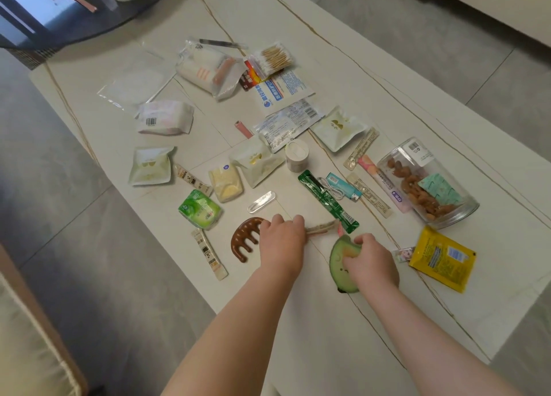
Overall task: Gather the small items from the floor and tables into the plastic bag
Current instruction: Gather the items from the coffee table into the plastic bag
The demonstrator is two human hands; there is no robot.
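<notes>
A: Avocado toy lies nearest on the desk, under the right hand, whose grip pinches its top edge.

B: And the left hand?

A: Curled round a thin stick packet, long axis pointing right. No bag visible.
</notes>
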